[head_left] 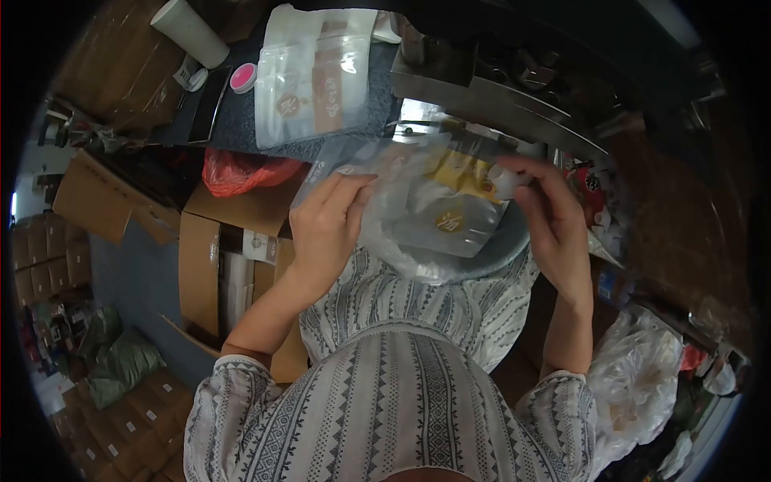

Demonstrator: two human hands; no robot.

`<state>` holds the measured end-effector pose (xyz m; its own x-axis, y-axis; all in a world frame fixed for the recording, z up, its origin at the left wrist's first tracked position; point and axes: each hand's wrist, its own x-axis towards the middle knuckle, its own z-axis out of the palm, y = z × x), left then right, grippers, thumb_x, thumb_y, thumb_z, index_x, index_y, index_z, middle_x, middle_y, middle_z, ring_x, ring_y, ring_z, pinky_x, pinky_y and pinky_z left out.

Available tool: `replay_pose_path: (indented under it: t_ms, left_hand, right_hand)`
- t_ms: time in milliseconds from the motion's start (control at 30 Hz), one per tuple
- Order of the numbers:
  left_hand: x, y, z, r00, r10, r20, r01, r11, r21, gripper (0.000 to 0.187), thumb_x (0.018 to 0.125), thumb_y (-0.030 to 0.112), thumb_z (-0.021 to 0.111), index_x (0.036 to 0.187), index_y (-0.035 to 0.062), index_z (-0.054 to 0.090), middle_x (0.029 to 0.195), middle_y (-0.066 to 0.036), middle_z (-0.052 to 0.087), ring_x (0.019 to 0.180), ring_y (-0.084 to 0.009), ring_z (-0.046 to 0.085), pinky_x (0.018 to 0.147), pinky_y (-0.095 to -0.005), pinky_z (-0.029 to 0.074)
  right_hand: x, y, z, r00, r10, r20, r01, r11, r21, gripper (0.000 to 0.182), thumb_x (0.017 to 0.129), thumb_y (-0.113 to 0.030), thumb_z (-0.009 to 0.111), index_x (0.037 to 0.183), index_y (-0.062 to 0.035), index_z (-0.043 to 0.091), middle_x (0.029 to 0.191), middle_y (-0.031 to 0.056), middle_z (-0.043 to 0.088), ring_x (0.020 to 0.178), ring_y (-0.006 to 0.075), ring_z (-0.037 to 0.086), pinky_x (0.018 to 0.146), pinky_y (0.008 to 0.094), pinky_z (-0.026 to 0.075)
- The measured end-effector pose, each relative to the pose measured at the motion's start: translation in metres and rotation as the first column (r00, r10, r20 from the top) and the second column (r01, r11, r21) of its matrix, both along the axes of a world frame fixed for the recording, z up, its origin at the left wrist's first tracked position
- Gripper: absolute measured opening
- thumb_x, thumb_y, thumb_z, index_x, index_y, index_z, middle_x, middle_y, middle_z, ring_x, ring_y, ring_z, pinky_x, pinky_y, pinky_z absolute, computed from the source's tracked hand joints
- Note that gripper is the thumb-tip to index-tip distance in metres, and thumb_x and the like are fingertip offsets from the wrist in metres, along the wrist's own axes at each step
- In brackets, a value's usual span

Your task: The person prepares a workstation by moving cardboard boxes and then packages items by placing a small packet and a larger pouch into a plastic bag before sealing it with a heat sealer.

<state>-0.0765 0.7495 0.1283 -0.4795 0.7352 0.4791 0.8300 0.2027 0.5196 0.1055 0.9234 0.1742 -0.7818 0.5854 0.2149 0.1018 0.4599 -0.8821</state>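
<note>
My left hand is closed in a pinch on the edge of a clear plastic bag, which is partly blurred. My right hand has thumb and fingers closed around a small white piece, whose kind I cannot make out. Beside that piece lies a yellow packet. Below and between the hands, a clear pouch with a round gold print rests in a round basin lined with clear plastic. The basin sits on my lap.
A stack of printed clear pouches lies on the dark cloth-covered table with a pink-topped tub, a phone and a white cup. At left stands an open carton; a metal machine is ahead, a plastic sack at right.
</note>
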Motion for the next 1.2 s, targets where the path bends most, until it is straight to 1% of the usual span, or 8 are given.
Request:
replay_pose_path:
  t_ms: [333,533,700,933,1000,1033,1100,1200]
  left_hand:
    - [0.006,0.005,0.001,0.973,-0.219,-0.073,0.219,0.976,-0.003,0.017,0.074,0.001,0.068,0.089,0.0055,0.065,0.078,-0.01,0.061,0.066,-0.0289,0.061,0.057,-0.0354,0.047]
    - [0.018,0.028,-0.026,0.803,-0.349,0.483,0.433,0.899,-0.07,0.012,0.083,0.014,0.066,0.085,0.0019,0.066,0.073,-0.011,0.062,0.063,-0.0234,0.062,0.056,-0.0315,0.046]
    - [0.006,0.075,-0.055,0.25,-0.153,0.956,0.356,0.933,0.056,0.025,0.091,0.02,0.062,0.085,-0.0037,0.064,0.065,-0.004,0.059,0.057,-0.0061,0.053,0.054,-0.0221,0.046]
    - [0.001,0.082,-0.039,0.066,-0.099,0.993,0.264,0.961,0.078,0.029,0.093,0.024,0.06,0.093,-0.0047,0.061,0.076,-0.006,0.061,0.062,-0.0081,0.054,0.057,-0.0223,0.046]
    - [-0.046,0.068,-0.047,0.927,-0.023,0.375,-0.004,0.998,0.07,0.036,0.089,0.025,0.062,0.114,-0.0005,0.059,0.105,-0.017,0.062,0.098,-0.0293,0.061,0.082,-0.0359,0.048]
    - [-0.058,0.054,-0.057,0.926,-0.02,0.378,-0.004,0.998,0.062,0.036,0.089,0.025,0.062,0.114,-0.0005,0.059,0.105,-0.017,0.062,0.098,-0.0293,0.061,0.082,-0.0359,0.048]
    - [-0.075,0.038,-0.067,0.763,0.119,-0.635,-0.292,0.94,-0.175,0.035,0.088,0.024,0.062,0.116,0.0024,0.058,0.109,-0.019,0.059,0.104,-0.0366,0.056,0.082,-0.0428,0.046]
    - [-0.059,0.016,-0.058,0.911,0.002,-0.413,-0.057,0.991,-0.122,0.028,0.086,0.022,0.063,0.107,0.0037,0.062,0.101,-0.016,0.062,0.093,-0.0349,0.059,0.075,-0.0418,0.046]
  right_hand:
    - [-0.012,-0.013,-0.019,0.995,0.088,-0.04,-0.092,0.988,-0.124,0.013,0.083,-0.001,0.065,0.091,0.0001,0.055,0.105,0.0111,0.067,0.089,0.0151,0.066,0.074,0.0251,0.052]
    - [-0.01,-0.005,-0.035,0.997,-0.019,-0.08,-0.01,0.939,-0.344,0.016,0.083,-0.004,0.066,0.095,0.0022,0.056,0.101,0.011,0.069,0.096,0.0165,0.065,0.083,0.0272,0.048]
    - [0.022,0.018,-0.029,0.922,-0.301,0.245,0.193,0.903,0.385,0.029,0.086,-0.011,0.063,0.113,0.0003,0.057,0.099,0.0146,0.067,0.093,0.03,0.065,0.083,0.0311,0.048]
    - [0.046,0.104,-0.086,0.851,-0.51,0.125,0.265,0.623,0.736,0.029,0.086,-0.012,0.06,0.112,-0.0004,0.057,0.101,0.0195,0.063,0.092,0.0339,0.062,0.077,0.0423,0.048]
    - [0.044,0.107,-0.087,0.748,-0.553,0.367,0.268,0.757,0.596,0.028,0.087,-0.011,0.057,0.112,0.0004,0.056,0.097,0.0204,0.062,0.09,0.0364,0.061,0.075,0.0448,0.048]
    - [0.045,0.103,-0.086,0.747,-0.55,0.373,0.266,0.761,0.591,0.028,0.087,-0.011,0.057,0.112,0.0004,0.056,0.097,0.0204,0.062,0.09,0.0364,0.061,0.075,0.0448,0.048]
    - [0.044,0.098,-0.079,0.719,-0.556,0.417,0.276,0.779,0.564,0.027,0.087,-0.01,0.056,0.111,0.0007,0.056,0.098,0.0214,0.061,0.09,0.0387,0.06,0.076,0.0455,0.048]
    - [0.061,0.094,-0.081,0.816,-0.442,0.374,0.14,0.777,0.613,0.023,0.089,-0.013,0.055,0.108,0.0003,0.055,0.098,0.0197,0.063,0.088,0.0307,0.064,0.075,0.0414,0.049]
